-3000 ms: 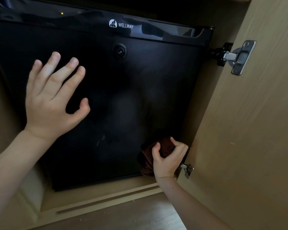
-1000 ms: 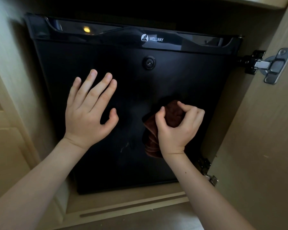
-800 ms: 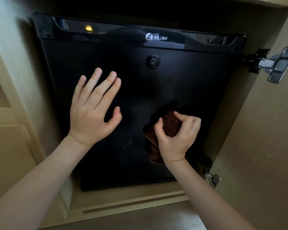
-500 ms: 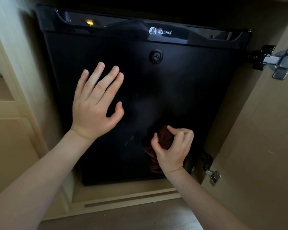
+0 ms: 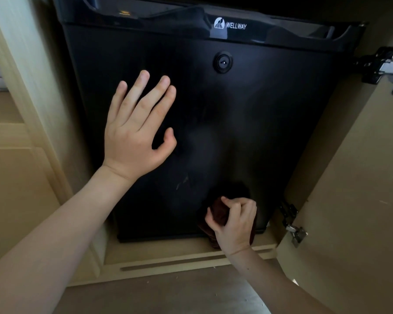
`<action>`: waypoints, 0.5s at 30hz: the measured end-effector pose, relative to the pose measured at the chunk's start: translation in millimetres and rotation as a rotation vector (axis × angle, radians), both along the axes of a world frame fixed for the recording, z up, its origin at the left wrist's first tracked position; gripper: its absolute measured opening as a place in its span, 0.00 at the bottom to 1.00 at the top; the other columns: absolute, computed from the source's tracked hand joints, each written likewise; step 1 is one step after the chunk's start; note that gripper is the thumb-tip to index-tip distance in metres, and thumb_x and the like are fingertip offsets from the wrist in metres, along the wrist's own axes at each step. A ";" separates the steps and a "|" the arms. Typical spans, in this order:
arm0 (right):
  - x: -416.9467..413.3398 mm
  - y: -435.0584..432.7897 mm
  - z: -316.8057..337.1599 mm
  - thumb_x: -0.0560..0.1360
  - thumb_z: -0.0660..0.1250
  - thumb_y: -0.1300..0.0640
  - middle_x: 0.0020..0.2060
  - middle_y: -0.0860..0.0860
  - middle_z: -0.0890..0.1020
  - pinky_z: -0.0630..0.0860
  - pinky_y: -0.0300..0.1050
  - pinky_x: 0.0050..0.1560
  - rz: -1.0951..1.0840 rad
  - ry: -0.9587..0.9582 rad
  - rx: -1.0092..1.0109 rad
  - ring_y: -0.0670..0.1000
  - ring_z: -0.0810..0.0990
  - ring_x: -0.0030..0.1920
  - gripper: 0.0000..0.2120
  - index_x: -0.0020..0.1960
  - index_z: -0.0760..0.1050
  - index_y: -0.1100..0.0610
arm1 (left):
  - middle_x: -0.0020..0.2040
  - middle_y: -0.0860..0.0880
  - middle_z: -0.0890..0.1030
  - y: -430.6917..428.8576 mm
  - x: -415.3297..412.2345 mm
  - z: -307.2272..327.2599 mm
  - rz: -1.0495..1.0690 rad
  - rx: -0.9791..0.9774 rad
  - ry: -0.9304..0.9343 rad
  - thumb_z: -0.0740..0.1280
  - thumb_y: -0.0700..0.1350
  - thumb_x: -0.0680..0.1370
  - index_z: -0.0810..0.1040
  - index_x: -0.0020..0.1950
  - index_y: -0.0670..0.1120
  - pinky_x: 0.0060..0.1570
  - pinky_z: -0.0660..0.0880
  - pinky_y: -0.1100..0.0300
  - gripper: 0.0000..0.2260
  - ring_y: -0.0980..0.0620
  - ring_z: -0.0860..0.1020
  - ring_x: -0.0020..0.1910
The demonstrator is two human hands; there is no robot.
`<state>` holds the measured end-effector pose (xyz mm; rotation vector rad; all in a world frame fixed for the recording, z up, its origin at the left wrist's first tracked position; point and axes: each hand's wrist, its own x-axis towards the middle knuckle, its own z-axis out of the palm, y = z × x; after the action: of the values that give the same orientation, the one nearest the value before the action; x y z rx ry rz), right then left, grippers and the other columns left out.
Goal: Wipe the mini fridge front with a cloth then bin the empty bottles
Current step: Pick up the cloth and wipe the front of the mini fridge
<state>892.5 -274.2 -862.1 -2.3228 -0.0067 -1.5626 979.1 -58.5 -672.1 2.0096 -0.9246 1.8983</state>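
Observation:
A black mini fridge [image 5: 247, 123] with a white WELLWAY logo and a round lock sits inside a wooden cabinet. My left hand [image 5: 136, 132] lies flat with fingers spread on the left part of the fridge door. My right hand [image 5: 235, 223] is closed around a bunched dark brown cloth [image 5: 217, 214] pressed against the door's lower right, close to its bottom edge. Part of the cloth hangs below my fist. No bottles are in view.
The open cabinet door [image 5: 354, 200] stands at the right, with a metal hinge [image 5: 388, 69] at the top and another [image 5: 295, 232] near the bottom. A wooden cabinet base [image 5: 168, 257] runs under the fridge. A cabinet side panel [image 5: 32, 109] rises at the left.
My right hand has slid the cloth down the fridge door from its middle to near the bottom edge. My left hand has stayed flat on the door.

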 end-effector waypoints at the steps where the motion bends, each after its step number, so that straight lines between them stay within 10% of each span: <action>1: -0.9 0.0 -3.2 0.70 0.72 0.46 0.47 0.52 0.67 0.74 0.52 0.42 -0.004 0.009 -0.015 0.53 0.70 0.47 0.21 0.55 0.70 0.56 | 0.73 0.45 0.72 -0.1 0.2 -0.2 0.001 0.001 -0.001 0.65 0.44 0.77 0.72 0.74 0.43 0.77 0.55 0.46 0.24 0.41 0.65 0.76; 15: 13.2 26.0 83.2 0.72 0.73 0.48 0.39 0.56 0.73 0.66 0.48 0.45 0.066 -0.108 -0.119 0.54 0.71 0.42 0.14 0.47 0.73 0.57 | 0.73 0.44 0.72 -0.1 1.2 -0.4 0.027 0.010 -0.006 0.64 0.45 0.78 0.71 0.74 0.43 0.77 0.55 0.46 0.24 0.41 0.65 0.76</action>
<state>905.6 -248.2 -778.9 -2.2979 -0.2063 -1.6953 980.3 -58.6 -672.5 2.0331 -0.9150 1.9187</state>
